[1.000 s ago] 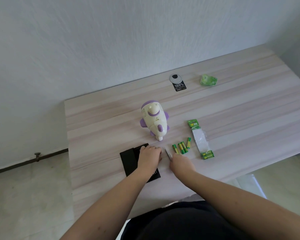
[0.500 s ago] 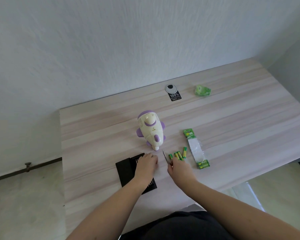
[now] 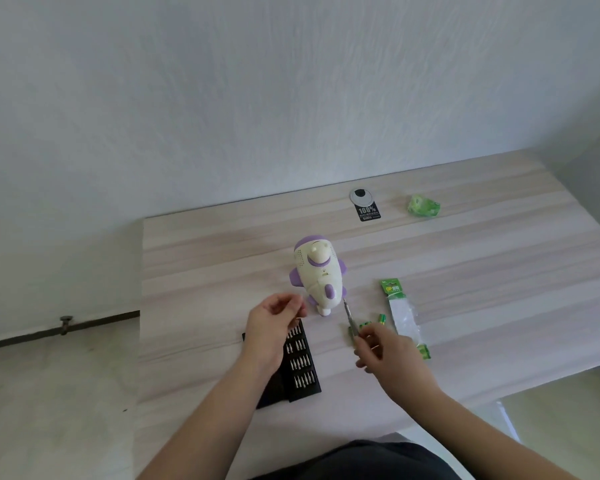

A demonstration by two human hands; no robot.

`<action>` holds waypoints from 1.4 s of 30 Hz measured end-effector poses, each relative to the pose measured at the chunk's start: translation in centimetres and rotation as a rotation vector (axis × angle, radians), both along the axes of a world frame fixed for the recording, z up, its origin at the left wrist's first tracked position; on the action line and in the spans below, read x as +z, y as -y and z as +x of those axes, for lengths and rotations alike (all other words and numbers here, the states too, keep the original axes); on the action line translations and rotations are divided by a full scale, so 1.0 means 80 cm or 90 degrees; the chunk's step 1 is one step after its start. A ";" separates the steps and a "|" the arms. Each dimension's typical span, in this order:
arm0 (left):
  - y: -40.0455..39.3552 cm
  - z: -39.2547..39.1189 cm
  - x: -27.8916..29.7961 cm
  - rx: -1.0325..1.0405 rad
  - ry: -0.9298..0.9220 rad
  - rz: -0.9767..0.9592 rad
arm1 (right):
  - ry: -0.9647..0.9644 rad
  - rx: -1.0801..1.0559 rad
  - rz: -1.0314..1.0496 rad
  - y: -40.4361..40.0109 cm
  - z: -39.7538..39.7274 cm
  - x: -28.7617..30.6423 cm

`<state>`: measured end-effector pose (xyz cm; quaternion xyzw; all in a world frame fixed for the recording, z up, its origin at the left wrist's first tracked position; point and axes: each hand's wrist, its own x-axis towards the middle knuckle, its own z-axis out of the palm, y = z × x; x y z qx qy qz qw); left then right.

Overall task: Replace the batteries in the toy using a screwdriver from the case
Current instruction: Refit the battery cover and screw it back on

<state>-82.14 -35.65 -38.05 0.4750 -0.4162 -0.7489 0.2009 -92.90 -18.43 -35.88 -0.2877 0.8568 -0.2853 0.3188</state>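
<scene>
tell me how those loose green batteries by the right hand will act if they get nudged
The loose batteries are small cylinders lying on their sides on the smooth wooden table, so they would probably roll easily. They look rigid and likely dense for their size. With the right hand holding the screwdriver right over them, a stray knock seems quite possible.

We see a pale wood-grain table (image 3: 499, 258) against a white textured wall (image 3: 257, 98); near its back edge a round grey cable grommet (image 3: 360, 196), with a black "100%" sticker (image 3: 368, 213) touching its near side; right of those, apart, a crumpled green plastic wrapper (image 3: 424, 206); beige tiled floor (image 3: 49, 393) to the left, a dark pipe (image 3: 59, 329) running along the wall base.
</scene>
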 end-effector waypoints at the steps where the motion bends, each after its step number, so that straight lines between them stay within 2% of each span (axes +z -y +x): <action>1: 0.002 -0.001 0.013 0.016 -0.027 0.017 | -0.005 0.012 -0.020 0.002 0.002 0.012; 8: 0.012 0.002 0.099 0.091 -0.145 0.047 | -0.045 0.069 -0.163 0.023 0.013 0.080; 16: -0.003 0.002 0.180 0.091 -0.189 0.034 | -0.111 0.092 -0.307 0.040 0.022 0.130; 24: -0.014 0.005 0.202 0.089 -0.203 -0.013 | -0.158 0.081 -0.342 0.040 0.023 0.156; 42: -0.032 0.009 0.212 0.049 -0.247 -0.033 | -0.154 0.026 -0.369 0.021 0.038 0.162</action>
